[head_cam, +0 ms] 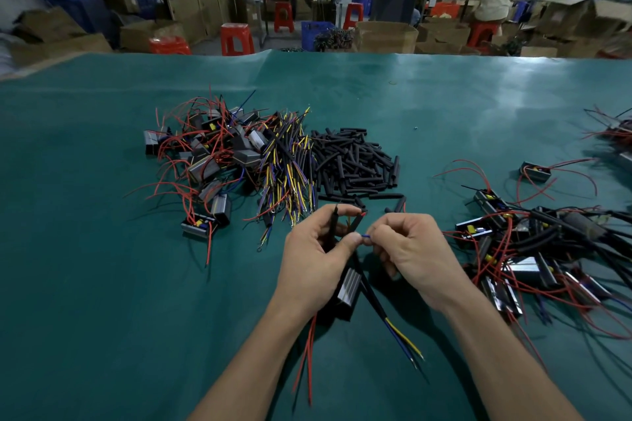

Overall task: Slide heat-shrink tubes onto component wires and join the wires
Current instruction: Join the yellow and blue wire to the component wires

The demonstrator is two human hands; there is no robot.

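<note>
Head view: a person works with two bare hands over a green table cover (102,284).
Landmark: the heap of loose black heat-shrink tubes (355,161) in the middle of the cover.
Left hand (316,258): just in front of the heap, fingers curled, grasping black-sleeved wires (333,227) that stand up, and a small ribbed component (349,287) that hangs below the palm.
Right hand (410,249): beside the left hand, in front of the heap, thumb and forefinger pinching a thin blue wire (365,236) whose other end the left thumb touches.
Cable (393,325): black, with blue and yellow ends, running from the hands toward the person.
Left of the heap: multicolour wire bundles (287,161), then a pile of components with red wires (205,154).
Right of the heap: components already joined with black tubes (533,249).
</note>
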